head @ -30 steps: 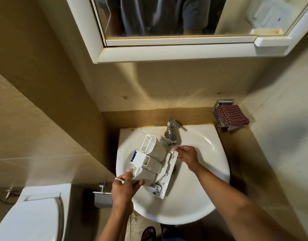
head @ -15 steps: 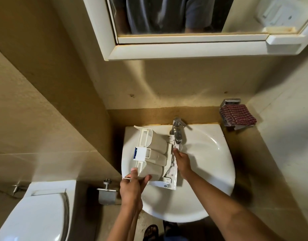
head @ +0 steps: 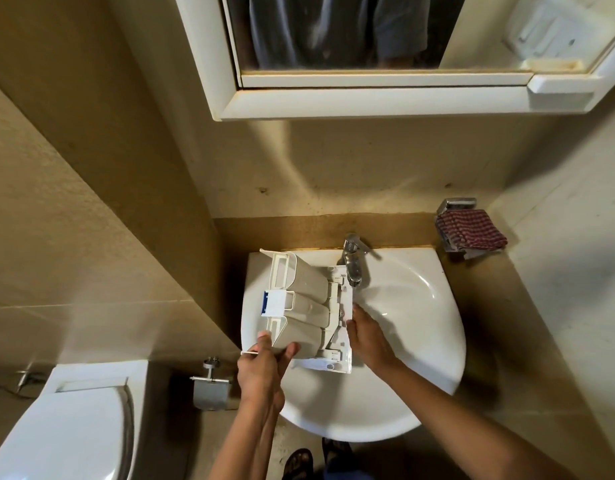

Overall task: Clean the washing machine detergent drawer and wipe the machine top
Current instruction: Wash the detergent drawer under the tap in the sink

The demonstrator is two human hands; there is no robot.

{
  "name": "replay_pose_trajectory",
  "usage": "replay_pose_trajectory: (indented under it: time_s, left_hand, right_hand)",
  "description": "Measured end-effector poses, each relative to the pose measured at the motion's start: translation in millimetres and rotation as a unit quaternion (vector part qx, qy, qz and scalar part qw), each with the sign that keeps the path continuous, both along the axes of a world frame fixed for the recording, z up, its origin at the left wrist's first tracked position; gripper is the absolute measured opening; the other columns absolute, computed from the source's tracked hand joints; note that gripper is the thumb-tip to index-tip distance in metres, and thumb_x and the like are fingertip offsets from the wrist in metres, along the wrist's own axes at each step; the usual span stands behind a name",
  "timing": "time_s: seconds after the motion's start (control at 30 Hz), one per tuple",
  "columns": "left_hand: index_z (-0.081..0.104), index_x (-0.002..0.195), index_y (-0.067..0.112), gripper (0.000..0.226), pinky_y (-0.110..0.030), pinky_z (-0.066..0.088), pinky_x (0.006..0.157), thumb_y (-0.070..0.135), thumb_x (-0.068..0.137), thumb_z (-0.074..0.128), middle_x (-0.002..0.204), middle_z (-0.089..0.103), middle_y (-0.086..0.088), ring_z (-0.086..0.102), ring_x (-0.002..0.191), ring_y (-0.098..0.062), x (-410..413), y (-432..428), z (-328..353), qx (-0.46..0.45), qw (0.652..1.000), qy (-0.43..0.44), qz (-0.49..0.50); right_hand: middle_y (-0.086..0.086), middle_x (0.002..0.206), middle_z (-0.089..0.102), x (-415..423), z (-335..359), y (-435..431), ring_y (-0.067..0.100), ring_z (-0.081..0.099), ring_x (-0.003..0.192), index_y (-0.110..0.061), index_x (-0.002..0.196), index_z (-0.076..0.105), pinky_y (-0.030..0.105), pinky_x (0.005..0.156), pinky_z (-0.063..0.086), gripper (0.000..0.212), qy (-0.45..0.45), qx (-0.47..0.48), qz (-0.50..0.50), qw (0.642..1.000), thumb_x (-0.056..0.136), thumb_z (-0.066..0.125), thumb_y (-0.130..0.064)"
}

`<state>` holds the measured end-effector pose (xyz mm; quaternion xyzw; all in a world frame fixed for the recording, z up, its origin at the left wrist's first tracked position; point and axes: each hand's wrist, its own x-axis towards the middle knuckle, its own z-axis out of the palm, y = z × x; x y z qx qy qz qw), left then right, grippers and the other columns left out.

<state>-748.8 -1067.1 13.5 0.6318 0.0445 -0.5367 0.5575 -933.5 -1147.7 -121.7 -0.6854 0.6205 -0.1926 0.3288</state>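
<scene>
Two hands steady the detergent drawer [head: 306, 306], tilted over the sink [head: 437, 341] beside the tap [head: 353, 265]. The left hand [head: 261, 368] pinches its near corner. The right hand [head: 366, 337] touches the front panel, grasp not discernible. Risks: a one-corner pinch may slip once wet, dropping the drawer; the panel may strike the tap.

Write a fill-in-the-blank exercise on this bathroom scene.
The left hand and right hand hold the detergent drawer over the white ____. The checked cloth lies to the ____ of the tap. The drawer's label strip is coloured ____.
Missing words: sink; right; blue.
</scene>
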Motion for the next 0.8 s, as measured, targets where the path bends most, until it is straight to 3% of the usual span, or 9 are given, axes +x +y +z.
replay_pose_trajectory:
  time_s: [0.03, 0.1, 0.2, 0.33, 0.47, 0.57, 0.67, 0.7, 0.8]
  left_hand:
    - [0.053, 0.090, -0.002, 0.027, -0.020, 0.058, 0.053, 0.022, 0.101, 0.048, 0.091, 0.066, -0.024, 0.069, 0.051, -0.018, 1.2, -1.3, 1.4, 0.001, 1.000, -0.002, -0.002]
    - [0.053, 0.086, -0.001, 0.027, -0.023, 0.059, 0.057, 0.021, 0.101, 0.049, 0.078, 0.068, -0.018, 0.069, 0.052, -0.020, 4.0, -2.8, 5.0, -0.001, 1.000, -0.004, -0.006]
    - [0.052, 0.086, -0.002, 0.027, -0.025, 0.059, 0.060, 0.020, 0.101, 0.049, 0.068, 0.070, -0.016, 0.070, 0.053, -0.021, 5.9, -3.4, 10.3, -0.002, 1.000, -0.006, -0.015]
    - [0.050, 0.090, -0.004, 0.025, -0.028, 0.059, 0.062, 0.019, 0.101, 0.049, 0.077, 0.066, -0.019, 0.069, 0.051, -0.021, 7.0, -4.3, 10.8, -0.005, 1.000, -0.006, -0.011]
    - [0.053, 0.095, -0.008, 0.029, -0.024, 0.059, 0.060, 0.020, 0.101, 0.049, 0.084, 0.066, -0.026, 0.070, 0.053, -0.020, 6.4, -0.9, 8.4, -0.003, 1.000, -0.013, -0.028]
    - [0.055, 0.096, -0.010, 0.031, -0.020, 0.057, 0.053, 0.019, 0.101, 0.047, 0.092, 0.065, -0.024, 0.070, 0.052, -0.018, 2.1, -0.3, 9.8, -0.006, 1.000, -0.006, -0.015]
    - [0.055, 0.100, -0.011, 0.031, -0.019, 0.056, 0.051, 0.019, 0.102, 0.047, 0.094, 0.065, -0.025, 0.070, 0.053, -0.019, -2.0, -0.9, 11.1, -0.007, 1.000, -0.006, -0.008]
    - [0.055, 0.097, -0.008, 0.028, -0.020, 0.057, 0.052, 0.019, 0.102, 0.047, 0.093, 0.065, -0.023, 0.070, 0.052, -0.019, -2.9, -0.9, 12.1, -0.006, 1.000, -0.003, -0.002]
    - [0.052, 0.096, -0.004, 0.024, -0.021, 0.058, 0.055, 0.019, 0.102, 0.047, 0.083, 0.065, -0.019, 0.068, 0.049, -0.017, -3.4, -2.9, 15.4, -0.001, 1.000, -0.006, 0.003]
  right_hand:
    - [0.015, 0.136, 0.053, -2.8, -0.7, -0.9, 0.029, 0.050, 0.127, 0.004, 0.137, 0.042, 0.029, 0.101, 0.044, 0.046, 0.072, -0.060, 0.041, 0.995, 0.093, 0.045, -0.009]
    - [0.021, 0.147, 0.037, -8.8, -2.7, -8.6, 0.031, 0.036, 0.137, 0.008, 0.142, 0.034, 0.034, 0.110, 0.034, 0.060, 0.181, -0.137, 0.104, 0.968, 0.089, 0.042, -0.019]
    - [0.017, 0.154, 0.019, -13.1, 2.8, -17.6, 0.034, 0.024, 0.143, 0.003, 0.147, 0.021, 0.034, 0.118, 0.012, 0.067, 0.245, -0.119, 0.170, 0.947, 0.089, 0.033, -0.028]
    - [0.005, 0.158, 0.011, -20.5, 2.7, 7.2, 0.019, 0.009, 0.146, -0.006, 0.150, 0.019, 0.029, 0.117, 0.004, 0.066, 0.234, -0.107, 0.238, 0.936, 0.089, 0.035, -0.028]
    - [0.007, 0.157, 0.019, -39.0, 3.1, 13.3, 0.019, 0.019, 0.145, -0.008, 0.148, 0.027, 0.031, 0.115, 0.012, 0.060, 0.264, -0.118, 0.317, 0.903, 0.096, 0.035, -0.035]
    - [0.006, 0.158, 0.011, -32.9, 11.5, -5.8, 0.020, 0.013, 0.146, -0.008, 0.151, 0.017, 0.030, 0.116, 0.006, 0.064, 0.261, -0.102, 0.282, 0.917, 0.096, 0.033, -0.037]
    - [0.012, 0.155, 0.013, -12.2, 19.6, -16.3, 0.028, 0.020, 0.144, 0.002, 0.147, 0.024, 0.029, 0.116, 0.001, 0.067, 0.254, -0.068, 0.219, 0.940, 0.089, 0.034, -0.032]
    - [0.012, 0.155, 0.009, -7.5, 19.9, -14.7, 0.028, 0.016, 0.144, 0.003, 0.147, 0.022, 0.029, 0.117, 0.000, 0.068, 0.251, -0.070, 0.216, 0.941, 0.089, 0.032, -0.032]
    - [0.005, 0.154, -0.021, -9.0, 10.7, 11.0, 0.017, -0.018, 0.145, -0.005, 0.149, -0.007, 0.029, 0.119, -0.008, 0.072, 0.228, -0.064, 0.226, 0.945, 0.090, 0.011, -0.042]
